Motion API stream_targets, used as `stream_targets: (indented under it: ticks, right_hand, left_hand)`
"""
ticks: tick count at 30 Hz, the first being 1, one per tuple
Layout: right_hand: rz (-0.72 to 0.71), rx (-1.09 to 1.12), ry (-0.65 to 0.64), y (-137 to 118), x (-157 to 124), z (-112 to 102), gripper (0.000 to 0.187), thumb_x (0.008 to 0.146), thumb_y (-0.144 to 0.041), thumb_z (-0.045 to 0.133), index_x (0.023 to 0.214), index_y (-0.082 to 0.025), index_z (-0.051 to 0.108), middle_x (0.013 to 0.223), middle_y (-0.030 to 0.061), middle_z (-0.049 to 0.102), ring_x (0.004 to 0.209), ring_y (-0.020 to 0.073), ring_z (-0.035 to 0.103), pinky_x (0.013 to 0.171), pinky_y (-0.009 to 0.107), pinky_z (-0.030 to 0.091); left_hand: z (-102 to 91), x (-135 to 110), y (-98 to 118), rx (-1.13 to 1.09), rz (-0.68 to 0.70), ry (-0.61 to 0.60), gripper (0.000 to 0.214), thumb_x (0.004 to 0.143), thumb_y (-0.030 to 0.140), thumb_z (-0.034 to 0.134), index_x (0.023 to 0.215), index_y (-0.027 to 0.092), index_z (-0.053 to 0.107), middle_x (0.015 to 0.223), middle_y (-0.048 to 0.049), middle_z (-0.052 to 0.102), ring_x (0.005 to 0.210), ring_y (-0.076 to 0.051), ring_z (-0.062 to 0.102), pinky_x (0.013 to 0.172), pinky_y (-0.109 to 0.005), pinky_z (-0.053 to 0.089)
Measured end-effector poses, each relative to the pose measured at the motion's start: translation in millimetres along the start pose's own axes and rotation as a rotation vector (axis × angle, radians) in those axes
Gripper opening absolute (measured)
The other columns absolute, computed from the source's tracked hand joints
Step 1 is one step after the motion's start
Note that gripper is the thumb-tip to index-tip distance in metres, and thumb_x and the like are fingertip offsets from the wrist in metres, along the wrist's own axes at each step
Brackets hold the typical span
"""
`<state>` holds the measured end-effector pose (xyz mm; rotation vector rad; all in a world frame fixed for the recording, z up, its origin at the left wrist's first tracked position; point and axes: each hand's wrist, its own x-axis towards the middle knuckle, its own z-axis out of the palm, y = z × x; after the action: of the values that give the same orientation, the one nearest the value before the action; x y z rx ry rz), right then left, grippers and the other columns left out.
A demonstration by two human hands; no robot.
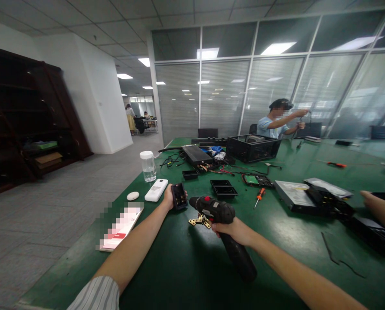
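My left hand [169,197] is closed on a small black plastic box [179,196], tilted so its open side shows some small brass-coloured pieces inside. My right hand [232,230] wraps round the grip of a black cordless drill [213,208], its chuck pointing left towards the box. Just below the drill's front, several brass hinges [198,221] lie near the right fingers; whether the fingers touch them I cannot tell. Beyond the drill, a black two-part tray [223,189] rests on the green table [166,267]. Another small black tray [190,174] sits farther back.
A phone-like white device [156,190], a round white case [133,196] and a water jar [148,166] line the left. An orange screwdriver [260,197], hard drive [257,180] and metal drive [297,196] lie right. Behind stands a computer case [253,147]. Another person's hand [381,209] reaches in.
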<state>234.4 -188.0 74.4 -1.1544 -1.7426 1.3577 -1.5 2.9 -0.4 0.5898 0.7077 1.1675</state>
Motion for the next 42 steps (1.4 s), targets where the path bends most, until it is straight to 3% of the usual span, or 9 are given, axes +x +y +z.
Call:
stream_targets:
  ticks: [12,42]
  right_hand:
    - [-0.015,0.005,-0.022,5.5,1.9,-3.1,0.014,0.073,-0.029,0.064,0.074,-0.016,0.057,0.065,-0.002,0.055,0.059,0.0125,0.048,0.058,0.027,0.038]
    - [-0.025,0.006,-0.049,2.2,0.9,-1.6,0.012,0.076,-0.027,0.059,0.072,-0.016,0.055,0.064,-0.0019,0.053,0.06,0.0127,0.048,0.059,0.026,0.038]
  left_hand:
    - [5.3,-6.7,0.7,0.06,0.035,0.002,0.051,0.086,0.041,0.029,0.086,0.006,0.067,0.065,-0.016,0.067,0.057,-0.027,0.066,0.055,-0.038,0.053]
    - [-4.1,2.0,-2.6,0.109,0.059,-0.036,0.05,0.085,0.042,0.031,0.08,0.008,0.066,0.067,-0.0175,0.068,0.059,-0.028,0.067,0.057,-0.04,0.053]
